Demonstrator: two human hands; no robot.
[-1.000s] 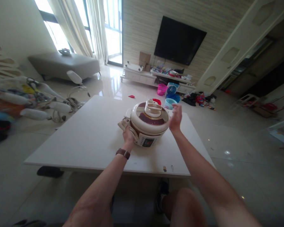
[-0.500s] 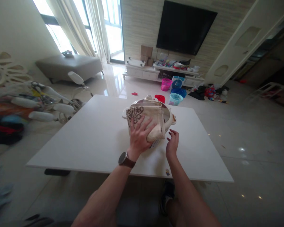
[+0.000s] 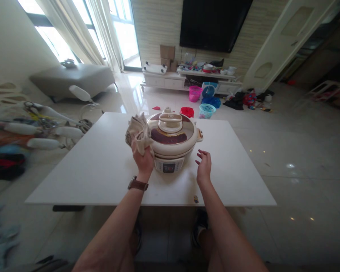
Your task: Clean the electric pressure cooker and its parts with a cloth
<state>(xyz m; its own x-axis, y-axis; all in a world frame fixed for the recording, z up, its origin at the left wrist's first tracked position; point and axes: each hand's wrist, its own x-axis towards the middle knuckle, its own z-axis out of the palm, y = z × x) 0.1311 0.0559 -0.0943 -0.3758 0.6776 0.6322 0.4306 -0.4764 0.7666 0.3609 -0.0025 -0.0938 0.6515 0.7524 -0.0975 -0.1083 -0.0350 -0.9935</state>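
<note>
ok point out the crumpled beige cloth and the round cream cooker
Crumpled beige cloth (image 3: 139, 131): head view, on its bunched middle folds.
Round cream cooker (image 3: 174, 150): head view, on its lid's front rim.

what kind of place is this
Probably a living room in a home: a large wall-mounted television, a low white cabinet beneath it, and long curtains suggest so.

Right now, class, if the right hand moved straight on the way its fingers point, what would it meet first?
The right hand would probably meet the cooker first, somewhere near its side handle, though depth is unclear in this single view.
</note>
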